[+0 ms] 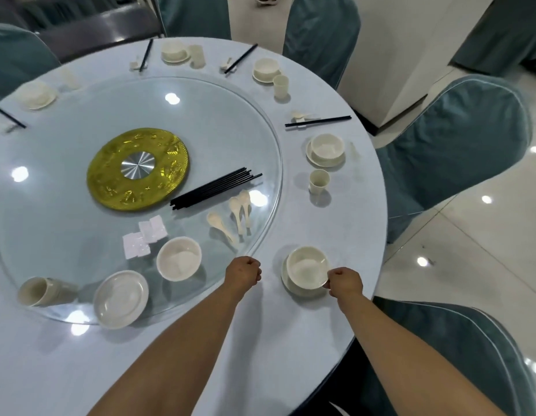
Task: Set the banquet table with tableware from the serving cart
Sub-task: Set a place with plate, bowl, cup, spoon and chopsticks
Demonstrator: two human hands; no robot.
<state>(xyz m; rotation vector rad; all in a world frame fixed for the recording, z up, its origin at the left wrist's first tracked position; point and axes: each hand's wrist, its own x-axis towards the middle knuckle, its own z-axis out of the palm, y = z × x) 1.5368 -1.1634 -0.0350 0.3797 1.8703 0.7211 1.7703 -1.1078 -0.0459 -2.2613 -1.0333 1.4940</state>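
Observation:
My right hand (345, 284) pinches the near rim of a cream bowl (305, 265) that sits on a saucer (293, 288) on the table's near right edge. My left hand (243, 273) is at the rim of the glass turntable (269, 163), fingers curled over its edge. On the turntable lie a loose bowl (179, 258), a saucer (121, 299), a cup on its side (40, 291), three spoons (238, 210), a bundle of black chopsticks (215, 188) and several white rests (145, 240).
Around the round blue table (290, 340) are set places, each with a bowl on a saucer, such as one at the right (326, 149), plus cups (318, 181) and chopsticks on rests (318, 121). Teal-covered chairs (459, 151) ring the table. A gold disc (137, 169) marks the turntable's centre.

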